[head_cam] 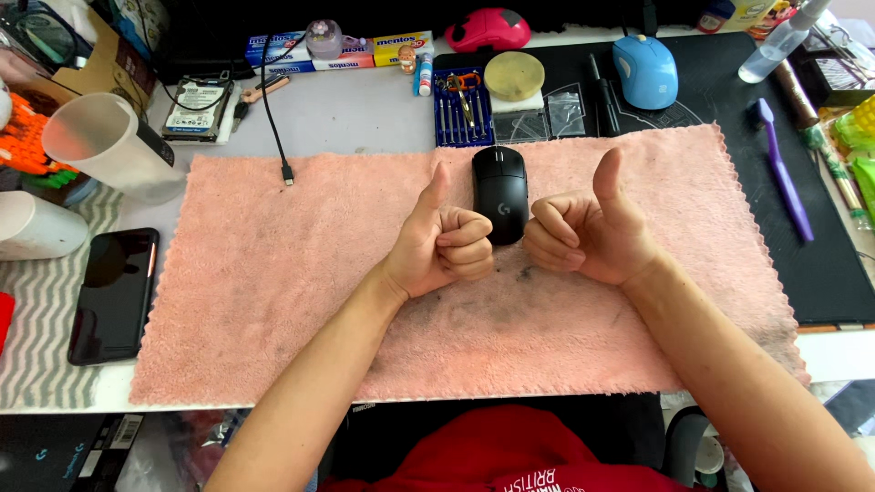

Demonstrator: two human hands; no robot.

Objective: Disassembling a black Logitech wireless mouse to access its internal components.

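Observation:
A black computer mouse point(499, 187) lies on a pink towel point(273, 292) in the middle of the desk. My left hand point(447, 244) is a closed fist with the thumb raised, just left of the mouse. My right hand point(588, 232) makes the same thumbs-up shape just right of the mouse. Neither hand holds anything, and both hover close to the mouse's near end without gripping it.
A black phone point(114, 293) lies at the left. Behind the towel are a blue screwdriver set point(462, 109), a blue mouse point(645, 71), a round beige disc point(514, 75), a loose cable end point(287, 171), a hard drive point(199, 109) and a purple toothbrush point(784, 173). A translucent cup point(109, 146) lies at far left.

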